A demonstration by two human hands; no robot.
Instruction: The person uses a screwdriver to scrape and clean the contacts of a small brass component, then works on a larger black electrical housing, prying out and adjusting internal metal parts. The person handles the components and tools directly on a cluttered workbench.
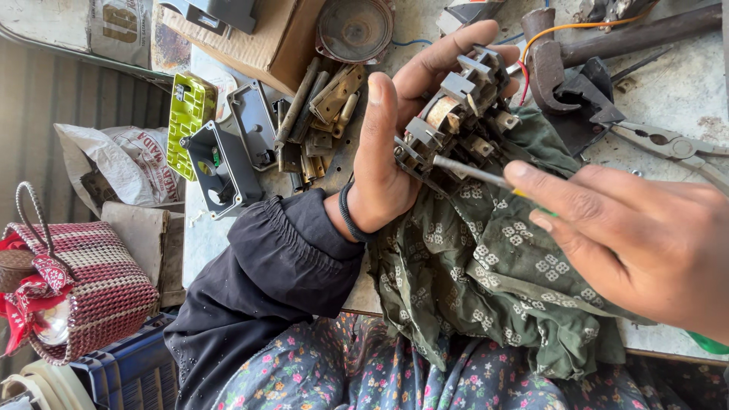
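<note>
The electrical switch assembly [456, 114], a grey block of plastic tabs, brass contacts and a copper-coloured coil, sits raised above the green patterned cloth [486, 266], and everything else is best placed from it. The left hand [395, 144] wraps it from the left side, thumb along its near edge and fingers curled over its far side, closed firmly on it. From the lower right the right hand [630, 235] comes in with fingers pinched around a screwdriver [474, 173], whose metal shaft ends at the assembly's lower face; the green handle is mostly hidden in the palm. The step in hand looks like working a screw or contact on that face, so the next move calls for a steady tip, a firm grip on the block and a slow twist. Right of the assembly lie a hammer [566, 57] and, further right, pliers [668, 144]. Left of it are a heap of brass strips [319, 114], grey housings [228, 152] and a green circuit board [190, 114]; a woven red basket [91, 288] is well apart, lower left.
</note>
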